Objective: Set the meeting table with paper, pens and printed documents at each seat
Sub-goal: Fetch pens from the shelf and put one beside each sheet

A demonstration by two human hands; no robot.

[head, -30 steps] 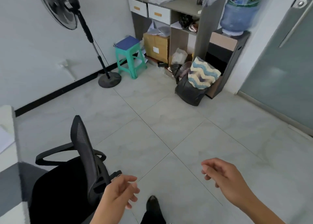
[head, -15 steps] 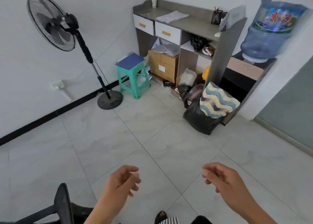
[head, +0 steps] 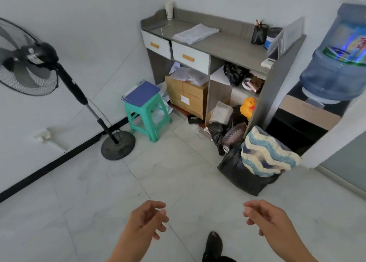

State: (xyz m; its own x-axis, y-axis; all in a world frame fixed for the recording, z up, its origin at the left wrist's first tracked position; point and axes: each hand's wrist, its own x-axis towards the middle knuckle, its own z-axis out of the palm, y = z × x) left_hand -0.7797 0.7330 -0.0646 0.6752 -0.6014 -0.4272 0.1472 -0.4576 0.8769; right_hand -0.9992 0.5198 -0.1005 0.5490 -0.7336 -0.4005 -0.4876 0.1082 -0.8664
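Both hands are empty. The left hand (head: 145, 220) and right hand (head: 265, 218) hang near and low over the floor (head: 89, 192), fingers loosely curled and gripping nothing. By my reading the step in hand is fetching supplies, with nothing picked up yet.

The papers (head: 196, 33) lie flat in a stack on the desk (head: 227, 46) at the far wall, left of centre on its top and just behind the drawers (head: 174, 50). The stack's long axis seems to run front to back across the desk, skewed a little, with a short end towards the drawers (the wide lens bends things, so take that loosely). The pens (head: 258, 22) stand upright in a dark cup (head: 259, 34) further right on the same top, well apart from the papers.

Next comes closing in on the desk and reaching far. One hand should slide under a short edge of the stack while the other takes pens from the cup.
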